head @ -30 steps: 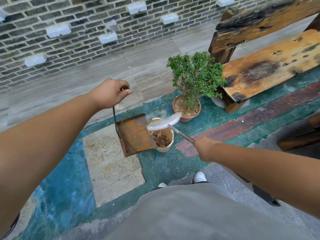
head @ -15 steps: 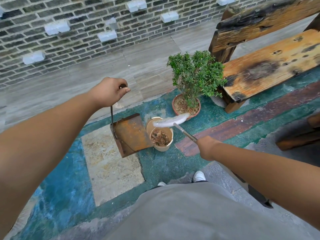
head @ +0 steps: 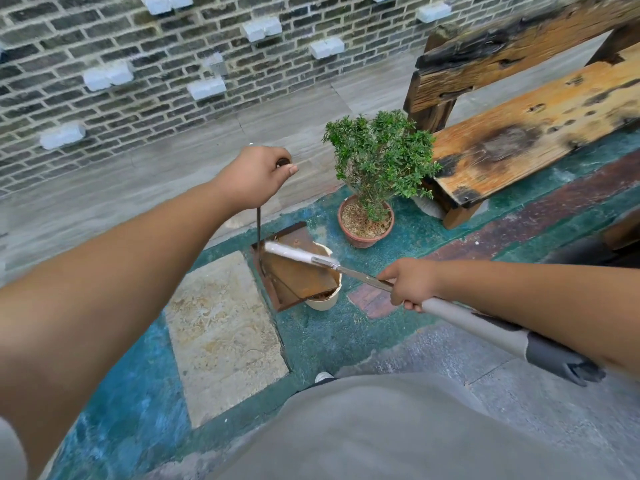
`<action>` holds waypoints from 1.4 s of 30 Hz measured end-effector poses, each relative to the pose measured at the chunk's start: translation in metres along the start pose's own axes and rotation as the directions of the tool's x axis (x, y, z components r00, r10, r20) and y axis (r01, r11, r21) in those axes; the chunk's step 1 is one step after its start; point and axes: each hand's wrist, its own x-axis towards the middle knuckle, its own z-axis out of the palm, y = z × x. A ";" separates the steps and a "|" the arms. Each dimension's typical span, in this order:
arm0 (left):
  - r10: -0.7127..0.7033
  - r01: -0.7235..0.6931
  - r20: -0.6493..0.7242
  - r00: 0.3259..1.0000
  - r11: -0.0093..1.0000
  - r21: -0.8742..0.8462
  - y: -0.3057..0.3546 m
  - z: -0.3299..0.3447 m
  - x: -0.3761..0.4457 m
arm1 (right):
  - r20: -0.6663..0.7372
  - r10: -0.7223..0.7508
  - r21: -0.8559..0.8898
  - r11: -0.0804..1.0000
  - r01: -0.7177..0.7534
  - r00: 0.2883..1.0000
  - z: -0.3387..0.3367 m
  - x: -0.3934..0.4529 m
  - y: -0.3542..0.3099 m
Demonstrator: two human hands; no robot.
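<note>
Left hand (head: 254, 178): fist closed round the top of the dustpan (head: 301, 277) rod, thumb on top. Only a dark knob peeks out by the thumb; the rest of the grip is hidden in the fist. The thin rod hangs down to a rusty pan, tilted over the cream tub (head: 328, 301).

The pan covers most of the tub. Only the right rim, a bit of wall and a sliver of brown debris show at the pan's lip, so how full it is can't be made out.

Right hand (head: 412, 285): fingers wrapped round the broom (head: 464, 317) where the metal shaft meets the grey sleeve. The white broom head (head: 294, 253) lies across the pan's upper part; it is blurred, so no bristle detail and I can't confirm contact. The broom's far end is cut off behind the right forearm.

Potted shrub (head: 377, 154) sits just behind the tub, against a wooden bench (head: 519, 133) that the frame edge crops. One shoe tip (head: 323, 376) shows; a grey garment hides the rest.
</note>
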 end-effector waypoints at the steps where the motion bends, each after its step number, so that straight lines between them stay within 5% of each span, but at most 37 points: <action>1: 0.008 -0.008 -0.007 1.000 1.000 -0.020 0.011 0.003 0.004 | 0.030 0.002 0.072 0.997 -0.004 1.000 -0.001 -0.006 0.004; 5: 0.061 -0.061 0.005 0.998 0.997 -0.057 0.054 0.019 0.015 | 0.067 -0.029 0.492 0.871 -0.008 0.997 -0.001 -0.028 0.029; 7: 0.102 -0.101 0.024 0.994 0.993 -0.059 0.078 0.030 0.019 | 0.098 -0.114 0.769 0.640 -0.002 0.989 -0.007 -0.042 0.046; 9: 0.146 -0.143 0.049 0.988 0.989 -0.048 0.105 0.044 0.023 | -0.043 -0.220 0.960 0.262 0.102 0.975 -0.015 -0.057 0.067; 12: 0.239 -0.237 0.069 0.968 0.971 -0.042 0.154 0.067 0.030 | -0.377 -0.234 0.925 -0.137 0.354 0.896 -0.023 -0.077 0.106; 17: 0.366 -0.360 0.116 0.923 0.931 -0.065 0.260 0.115 0.042 | -0.556 -0.131 0.759 -0.482 0.438 0.821 -0.020 -0.118 0.182; 19: 0.396 -0.387 0.137 0.908 0.918 -0.092 0.302 0.135 0.043 | -0.622 -0.073 0.691 -0.520 0.503 0.779 -0.020 -0.138 0.212; 22: 0.444 -0.421 0.171 0.879 0.894 -0.155 0.378 0.173 0.037 | -0.682 -0.003 0.668 -0.410 0.621 0.732 -0.019 -0.176 0.269; 26: 0.511 -0.464 0.208 0.834 0.854 -0.236 0.466 0.217 0.025 | -0.786 0.158 0.617 0.272 0.738 0.598 -0.018 -0.224 0.330; 28: 0.557 -0.495 0.238 0.795 0.824 -0.276 0.511 0.241 0.016 | -0.868 0.258 0.484 0.634 0.603 0.424 -0.019 -0.252 0.370; 30: 0.601 -0.519 0.273 0.751 0.794 -0.317 0.554 0.262 0.006 | -0.933 0.240 0.320 0.895 0.310 0.268 -0.020 -0.280 0.411; 36: 0.728 -0.525 0.380 0.571 0.679 -0.513 0.689 0.320 -0.032 | -0.961 0.270 0.269 0.963 -0.024 0.057 -0.008 -0.364 0.523; 38: 0.782 -0.537 0.417 0.462 0.621 -0.571 0.743 0.342 -0.046 | -0.933 0.357 0.359 0.931 -0.064 -0.040 0.002 -0.394 0.564; 42: 0.852 -0.549 0.434 0.293 0.522 -0.653 0.834 0.382 -0.072 | -0.843 0.526 0.534 0.845 -0.046 -0.112 0.029 -0.441 0.633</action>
